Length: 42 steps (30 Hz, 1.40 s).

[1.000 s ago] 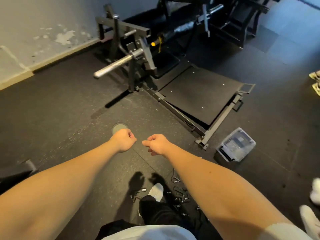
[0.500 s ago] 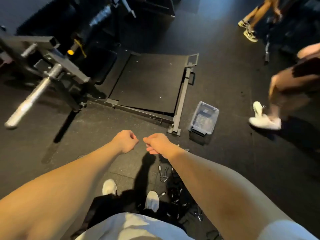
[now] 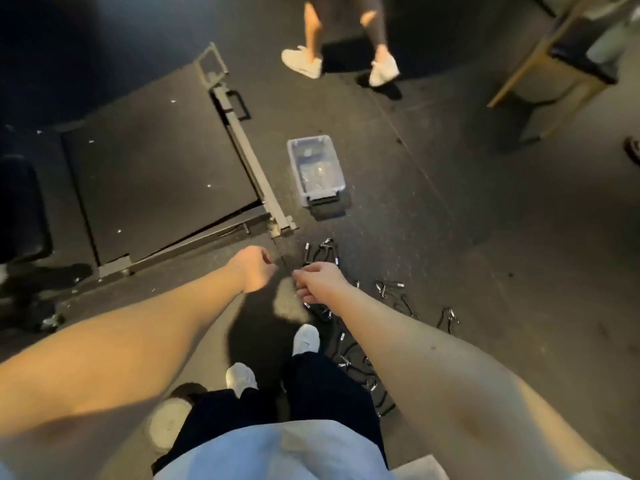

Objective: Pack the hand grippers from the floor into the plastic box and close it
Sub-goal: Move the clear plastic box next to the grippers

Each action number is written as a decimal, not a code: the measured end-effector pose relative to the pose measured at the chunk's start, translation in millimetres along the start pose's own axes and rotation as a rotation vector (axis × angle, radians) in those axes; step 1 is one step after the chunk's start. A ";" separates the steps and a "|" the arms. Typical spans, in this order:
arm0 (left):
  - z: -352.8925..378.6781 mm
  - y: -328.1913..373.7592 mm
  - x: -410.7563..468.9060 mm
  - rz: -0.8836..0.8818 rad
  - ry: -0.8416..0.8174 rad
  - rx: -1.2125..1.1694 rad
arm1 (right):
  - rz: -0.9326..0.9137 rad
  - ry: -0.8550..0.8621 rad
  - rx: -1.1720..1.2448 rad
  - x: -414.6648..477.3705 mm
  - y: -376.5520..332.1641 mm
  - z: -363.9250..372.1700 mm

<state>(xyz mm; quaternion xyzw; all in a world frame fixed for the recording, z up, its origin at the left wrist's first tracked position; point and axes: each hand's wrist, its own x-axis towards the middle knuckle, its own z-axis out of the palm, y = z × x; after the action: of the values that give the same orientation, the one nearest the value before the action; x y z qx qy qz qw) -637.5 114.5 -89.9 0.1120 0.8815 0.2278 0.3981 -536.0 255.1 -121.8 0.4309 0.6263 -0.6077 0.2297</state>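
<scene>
Now the view has swung round to the right and tipped down: half a second ago the translucent grey plastic box (image 3: 317, 169) sat off to the right of the arms, and it is now straight ahead, on the dark rubber floor (image 3: 433, 220) just beside the corner of the black machine platform (image 3: 156, 161). Whether its lid is on cannot be told from here.

The black-handled hand grippers with metal springs (image 3: 391, 288) have come more fully into sight. They lie scattered on the floor, from just beyond the right hand (image 3: 317, 280) back past the wearer's white shoe (image 3: 305, 337), well apart from the box.

Both hands are as they were: the left hand (image 3: 254, 268) and the right one are held out in front, fingers curled into fists, with nothing seen in either.

Packing, it seems, has not begun; box and grippers are now both in view, so a stoop to gather the nearest grippers looks the likely next step. A second person's legs in white shoes (image 3: 301, 64) stand beyond the box.
</scene>
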 end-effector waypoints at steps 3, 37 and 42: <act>12.6 22.6 25.9 0.039 -0.092 0.077 | 0.066 0.046 0.144 11.6 12.2 -17.7; 148.1 -10.1 426.6 0.266 -0.466 0.501 | 0.213 0.466 0.722 347.7 102.6 -3.9; 203.5 -50.3 498.0 0.265 -0.439 0.437 | 0.203 0.509 0.693 440.6 154.5 10.4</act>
<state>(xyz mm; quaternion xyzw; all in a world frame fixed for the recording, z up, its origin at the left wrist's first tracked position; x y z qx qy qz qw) -812.7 322.9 -556.5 0.3548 0.7805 0.0536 0.5119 -642.4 342.9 -568.0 0.6776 0.3766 -0.6308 -0.0316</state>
